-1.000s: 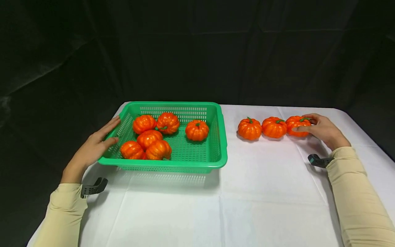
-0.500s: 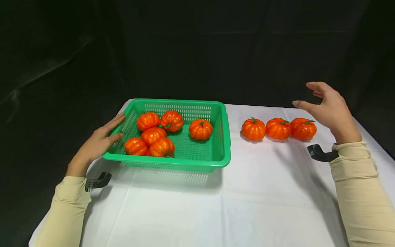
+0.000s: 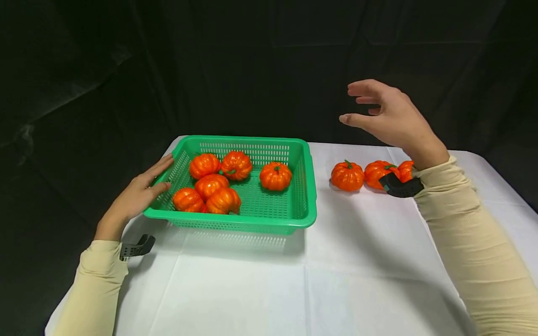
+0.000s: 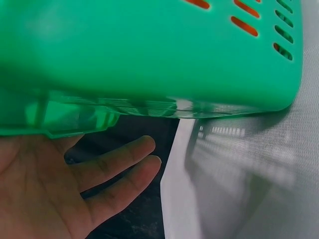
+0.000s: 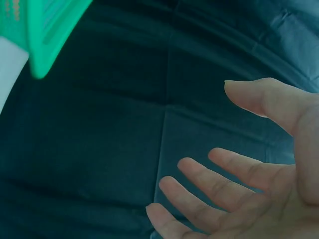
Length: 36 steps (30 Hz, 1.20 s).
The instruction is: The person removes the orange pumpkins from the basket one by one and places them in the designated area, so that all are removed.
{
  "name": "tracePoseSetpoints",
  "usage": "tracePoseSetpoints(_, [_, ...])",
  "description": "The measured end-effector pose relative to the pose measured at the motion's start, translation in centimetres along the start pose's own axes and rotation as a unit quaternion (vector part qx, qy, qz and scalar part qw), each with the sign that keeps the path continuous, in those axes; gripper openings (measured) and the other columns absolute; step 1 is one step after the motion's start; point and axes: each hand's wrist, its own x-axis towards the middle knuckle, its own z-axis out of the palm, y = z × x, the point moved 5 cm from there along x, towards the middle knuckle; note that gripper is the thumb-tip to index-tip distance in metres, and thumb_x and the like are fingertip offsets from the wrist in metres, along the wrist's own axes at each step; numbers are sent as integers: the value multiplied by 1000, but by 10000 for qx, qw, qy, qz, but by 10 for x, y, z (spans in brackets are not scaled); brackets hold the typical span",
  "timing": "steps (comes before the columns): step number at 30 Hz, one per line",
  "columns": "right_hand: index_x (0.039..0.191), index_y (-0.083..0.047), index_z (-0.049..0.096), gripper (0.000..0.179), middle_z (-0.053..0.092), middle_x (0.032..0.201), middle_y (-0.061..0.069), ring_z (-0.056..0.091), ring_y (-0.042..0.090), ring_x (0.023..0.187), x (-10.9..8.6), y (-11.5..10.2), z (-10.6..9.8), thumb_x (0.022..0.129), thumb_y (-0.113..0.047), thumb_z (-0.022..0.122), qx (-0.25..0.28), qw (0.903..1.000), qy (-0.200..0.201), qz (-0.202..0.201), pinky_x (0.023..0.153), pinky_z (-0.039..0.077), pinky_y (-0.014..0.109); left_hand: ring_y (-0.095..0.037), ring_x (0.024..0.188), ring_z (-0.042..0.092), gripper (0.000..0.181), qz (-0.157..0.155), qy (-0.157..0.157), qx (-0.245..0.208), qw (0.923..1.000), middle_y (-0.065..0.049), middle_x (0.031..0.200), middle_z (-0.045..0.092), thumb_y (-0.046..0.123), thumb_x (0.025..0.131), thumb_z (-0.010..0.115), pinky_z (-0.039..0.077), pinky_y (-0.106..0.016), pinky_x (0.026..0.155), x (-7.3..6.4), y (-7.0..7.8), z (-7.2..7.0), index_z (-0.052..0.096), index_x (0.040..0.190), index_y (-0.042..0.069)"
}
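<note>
While the left hand lies straight-fingered against the left rim of the green basket, the right hand hangs in the air, empty, fingers apart. Orange pumpkins lie inside the basket; three more pumpkins sit in a row on the worktop, right of it.

The basket sits on the left half of the table, with the curtain behind. Six pumpkins lie in the basket: two at back left, one at centre left, two at front left, one apart on the right. To the right of the basket, three further pumpkins stand in a side-to-side row on the table. Left hand: at the basket's left rim. Right hand: in the air above the row, clear of the basket.
</note>
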Motion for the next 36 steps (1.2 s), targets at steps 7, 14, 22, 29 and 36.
tracePoseSetpoints(7, [154, -10, 48, 65, 53, 151, 12, 48, 34, 137, 10, -33, 21, 97, -24, 75, 161, 9976, -454, -502, 112, 38, 56, -41, 155, 12, 65, -15, 9, 16, 10000, -5, 173, 14, 16, 107, 52, 11, -72, 116, 2, -1, 0, 26, 166, 12])
tracePoseSetpoints(14, [153, -14, 52, 63, 56, 147, 9, 53, 30, 133, 20, -68, 54, 95, -15, 78, 271, 9832, -1112, -1422, 110, 41, 54, -40, 155, 12, 65, 79, -2, 1, 10000, -5, 173, 15, 14, 106, 53, 11, -71, 117, 3, 1, 1, 27, 166, 11])
tracePoseSetpoints(22, [145, -11, 62, 56, 60, 146, 1, 56, 24, 129, 23, -106, 104, 96, 14, 52, 439, 9306, -2269, -2837, 103, 49, 42, -39, 155, 12, 65, 81, 27, -14, 10000, -4, 173, 15, 15, 106, 52, 12, -70, 117, 2, 1, 2, 27, 166, 10])
tracePoseSetpoints(29, [138, -7, 68, 69, 64, 141, 1, 53, 15, 134, 22, -125, 144, 85, 25, 39, 433, 8765, -3215, -3557, 111, 40, 34, -37, 156, 12, 65, 67, 43, 26, 10000, -4, 173, 16, 15, 106, 53, 12, -69, 117, 2, 4, 2, 27, 166, 10])
tracePoseSetpoints(36, [132, -12, 74, 64, 65, 139, -1, 53, 12, 132, 24, -130, 181, 89, 25, 44, 540, 8397, -4182, -3423, 111, 41, 34, -37, 156, 13, 65, 61, 60, 49, 10000, -3, 173, 16, 14, 105, 53, 12, -69, 118, 3, 4, 2, 28, 165, 10])
